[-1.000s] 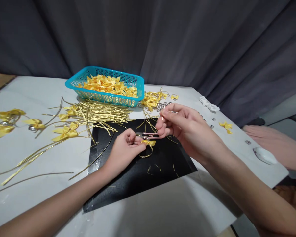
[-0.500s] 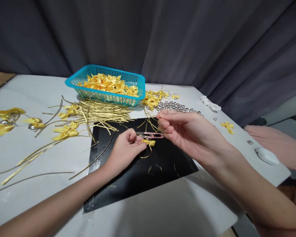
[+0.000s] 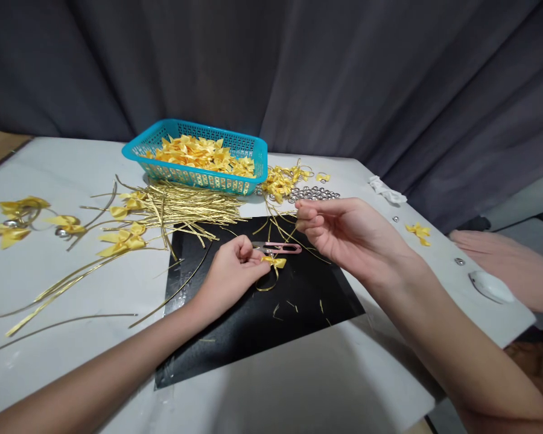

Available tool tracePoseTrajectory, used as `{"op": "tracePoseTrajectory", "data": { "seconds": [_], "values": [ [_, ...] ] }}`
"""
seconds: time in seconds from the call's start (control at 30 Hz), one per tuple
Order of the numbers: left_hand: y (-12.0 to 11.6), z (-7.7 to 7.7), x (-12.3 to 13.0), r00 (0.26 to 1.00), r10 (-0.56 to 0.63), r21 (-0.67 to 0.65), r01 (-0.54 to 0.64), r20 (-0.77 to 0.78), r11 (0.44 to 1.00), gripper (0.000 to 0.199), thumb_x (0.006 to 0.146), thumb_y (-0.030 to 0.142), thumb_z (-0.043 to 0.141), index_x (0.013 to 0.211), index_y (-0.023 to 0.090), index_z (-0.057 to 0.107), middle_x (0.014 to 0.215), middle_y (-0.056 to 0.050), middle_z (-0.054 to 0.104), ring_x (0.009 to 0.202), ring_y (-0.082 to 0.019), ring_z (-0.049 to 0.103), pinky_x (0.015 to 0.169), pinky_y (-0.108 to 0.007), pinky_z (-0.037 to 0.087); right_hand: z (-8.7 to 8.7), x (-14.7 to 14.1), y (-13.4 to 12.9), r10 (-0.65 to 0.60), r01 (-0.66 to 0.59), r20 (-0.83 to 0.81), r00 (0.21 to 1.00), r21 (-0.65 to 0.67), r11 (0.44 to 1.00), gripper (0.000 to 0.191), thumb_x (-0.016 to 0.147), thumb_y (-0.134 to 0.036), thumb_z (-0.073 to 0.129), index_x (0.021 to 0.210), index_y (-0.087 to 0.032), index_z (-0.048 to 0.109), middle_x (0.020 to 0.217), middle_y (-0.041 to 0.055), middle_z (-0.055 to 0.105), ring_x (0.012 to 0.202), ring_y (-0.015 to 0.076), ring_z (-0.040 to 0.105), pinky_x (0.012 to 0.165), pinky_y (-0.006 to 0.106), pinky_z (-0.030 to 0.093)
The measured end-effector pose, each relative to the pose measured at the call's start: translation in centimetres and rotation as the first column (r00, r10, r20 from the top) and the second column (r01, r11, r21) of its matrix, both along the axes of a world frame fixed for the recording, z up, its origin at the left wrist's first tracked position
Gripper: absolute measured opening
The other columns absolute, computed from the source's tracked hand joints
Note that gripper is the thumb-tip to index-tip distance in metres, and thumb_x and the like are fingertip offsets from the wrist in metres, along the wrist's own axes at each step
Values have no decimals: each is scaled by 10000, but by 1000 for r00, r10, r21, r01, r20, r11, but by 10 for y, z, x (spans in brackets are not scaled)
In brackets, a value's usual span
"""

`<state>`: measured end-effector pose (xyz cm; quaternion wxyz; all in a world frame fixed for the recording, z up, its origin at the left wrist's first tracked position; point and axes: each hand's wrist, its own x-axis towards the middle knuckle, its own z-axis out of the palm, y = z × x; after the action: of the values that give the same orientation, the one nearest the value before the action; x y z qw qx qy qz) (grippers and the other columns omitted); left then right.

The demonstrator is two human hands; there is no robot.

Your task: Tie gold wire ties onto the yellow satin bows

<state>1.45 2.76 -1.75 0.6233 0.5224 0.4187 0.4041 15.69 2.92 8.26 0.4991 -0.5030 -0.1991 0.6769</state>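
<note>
Low over the black mat point(image 3: 235, 325), my left hand point(image 3: 235, 262) pinches a yellow ribbon bow point(image 3: 276, 262) with a loop of gold cord point(image 3: 268, 288) hanging below it. Just behind the bow lies a pair of pink-handled thread snips point(image 3: 289, 248). My right hand point(image 3: 335, 232) is raised above the mat's right side, thumb and forefinger pressed together. Whatever may be between those fingertips is too small to make out. Gold cord ends point(image 3: 278, 226) lie on the mat near the right fingertips.
A blue basket point(image 3: 194, 175) of yellow bows stands at the back, with a heap of gold cords point(image 3: 194, 208) in front. Small silver bells or beads point(image 3: 314, 193) lie behind my right hand. Finished-looking bows point(image 3: 124, 240) are on the left; a white computer mouse point(image 3: 491, 286) sits right.
My right hand has shifted slightly to the right, its fingertips still together. My left hand keeps its pinch on the bow. The view has moved very slightly.
</note>
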Motion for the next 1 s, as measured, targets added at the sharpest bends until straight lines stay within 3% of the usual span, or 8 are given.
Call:
{"op": "tracePoseTrajectory", "data": {
  "seconds": [0.1,0.2,0.4,0.53,0.77,1.0],
  "values": [
    [0,1,-2,999,-33,-30,33,24,999,337,551,110,609,586,205,287,541,97,416,511,-49,364,509,-178,289,-6,2,3,-37,36,24,999,34,999,203,805,35,393,693,-110,482,524,-35,433,384,-6,427,377,30,407],
    [-1,4,-4,992,-113,-51,116,60,992,241,564,132,634,695,183,438,630,68,513,571,-71,454,561,-193,355,-11,8,8,-84,83,39,996,26,996,189,796,36,392,712,-117,465,536,-35,446,386,-1,431,381,34,424],
    [0,13,-6,975,-223,-48,223,-3,974,149,626,175,631,771,149,613,647,32,563,597,-91,477,574,-203,353,-14,16,13,-113,113,4,994,27,993,184,795,40,400,737,-116,479,560,-25,466,410,8,443,406,45,465],
    [-1,12,-7,971,-230,12,231,-62,973,102,666,191,608,748,161,660,697,-4,630,616,-117,503,569,-219,362,-15,16,14,-108,108,15,994,29,994,194,791,42,402,733,-123,486,576,-21,466,409,10,456,416,45,465],
    [-4,7,-8,961,-206,183,239,-182,954,207,724,211,544,831,160,714,817,-55,663,629,-134,527,508,-218,362,-13,17,15,-106,104,37,994,46,994,191,800,38,410,727,-120,489,588,-24,465,420,2,452,435,29,457],
    [-5,4,-7,958,-158,334,234,-240,913,218,733,176,531,776,149,743,706,-44,590,602,-124,533,476,-205,372,-15,20,19,-132,131,17,991,34,991,184,806,42,417,731,-102,503,604,-10,479,434,3,470,436,34,471]
  ]
}}
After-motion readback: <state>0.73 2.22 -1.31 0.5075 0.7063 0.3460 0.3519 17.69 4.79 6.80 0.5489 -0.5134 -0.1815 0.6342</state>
